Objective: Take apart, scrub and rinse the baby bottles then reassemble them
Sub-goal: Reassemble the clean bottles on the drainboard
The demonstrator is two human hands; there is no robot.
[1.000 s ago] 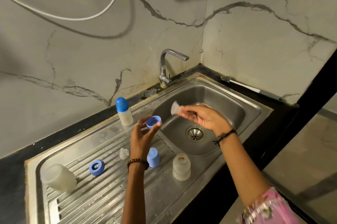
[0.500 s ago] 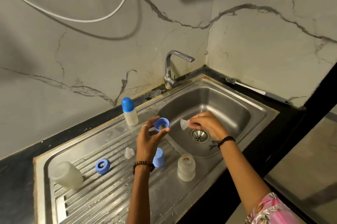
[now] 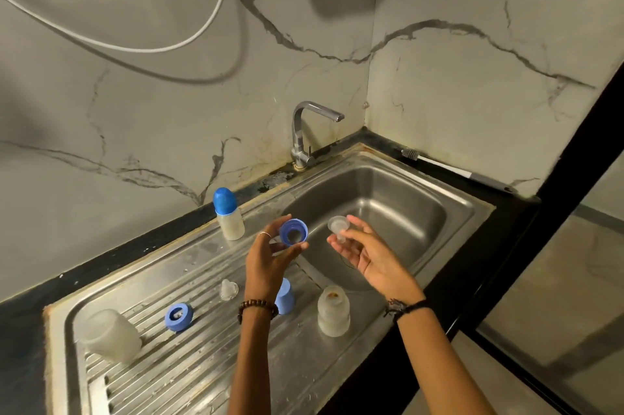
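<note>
Two bottle parts are up in my hands right now, held over the near-left edge of the stainless steel sink basin. My left hand has its fingertips pinched round the blue plastic screw ring, with the ring's hole tilted toward me. My right hand is palm up and pinches the clear silicone teat by its narrow end, wide base facing left toward the ring; the two parts are near each other but not touching. Just below my left wrist a blue plastic cap stands on the ribbed steel drainboard, partly hidden by my arm. Right of it, a frosted clear bottle body stands on the front rim of the sink. Left of my wrist there's a second small clear teat, then another blue screw ring propped on its edge, and at the far left a second frosted bottle body lying tipped on the ribs. One assembled baby bottle with a blue domed cap stands upright near the back wall. Behind the basin is the chrome tap, and a white-handled bottle brush lies on the black counter along the right wall.
</note>
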